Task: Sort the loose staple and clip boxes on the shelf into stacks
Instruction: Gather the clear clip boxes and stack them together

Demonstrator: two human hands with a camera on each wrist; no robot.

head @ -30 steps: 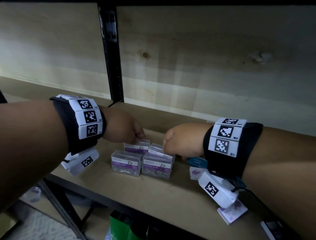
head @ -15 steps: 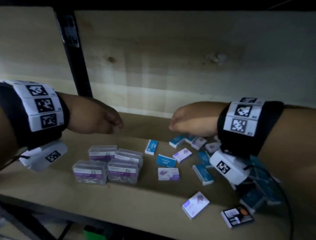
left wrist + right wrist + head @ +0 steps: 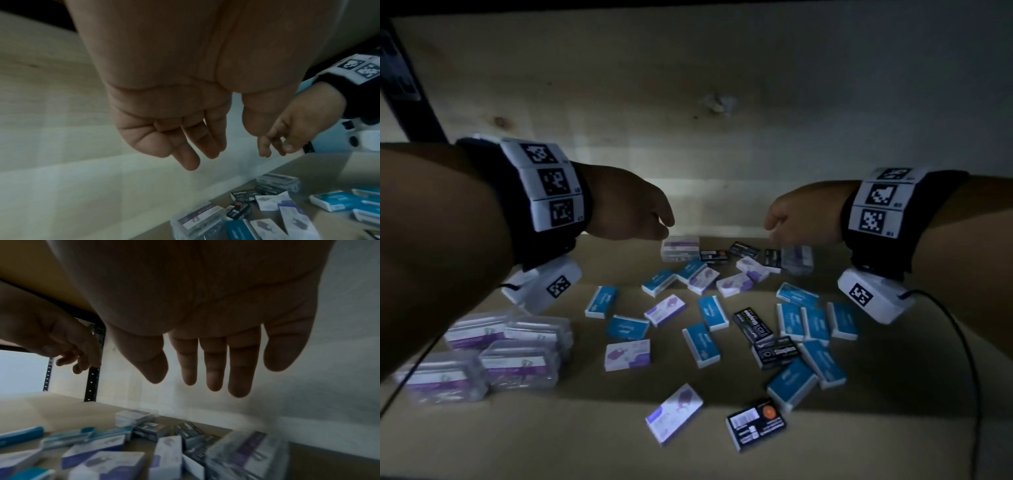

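Several small boxes lie scattered on the wooden shelf point(image 3: 551, 438): blue ones point(image 3: 700, 345), white-and-purple ones point(image 3: 627, 355) and black staple boxes point(image 3: 776, 351). Clear paper clip boxes point(image 3: 520, 367) sit grouped at the left. One more clear box point(image 3: 680, 248) stands at the back, and another point(image 3: 797, 259) further right. My left hand point(image 3: 633, 212) point(image 3: 191, 142) hovers above the back of the shelf, fingers relaxed, holding nothing. My right hand point(image 3: 801, 216) point(image 3: 207, 363) hangs empty over the right back boxes, fingers straight and pointing down.
A pale wooden back panel point(image 3: 722, 120) closes the shelf behind the boxes. A black upright post point(image 3: 404, 78) stands at the far left. A black cable point(image 3: 969, 359) from my right wrist trails over the shelf's right side. Bare shelf shows along the front edge.
Both hands have left the clear paper clip boxes and moved right and apart. The view swung right, bringing the scattered small boxes into sight.
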